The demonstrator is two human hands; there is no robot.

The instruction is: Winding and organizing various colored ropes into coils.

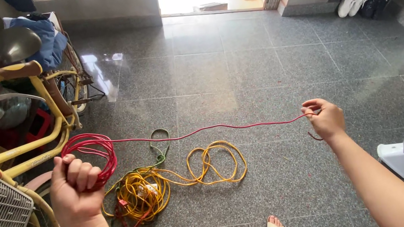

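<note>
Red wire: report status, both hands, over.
Left hand fisted on red wire coil. Right hand pinches the strand taut. Yellow wire tangled on floor below.

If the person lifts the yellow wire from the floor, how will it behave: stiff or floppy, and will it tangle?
The yellow wire probably is floppy: it lies in loose, uneven loops on the floor. It may tangle, since a green wire and red strands cross it. It seems light, like the red wire that hangs nearly straight between the left hand and right hand.
</note>
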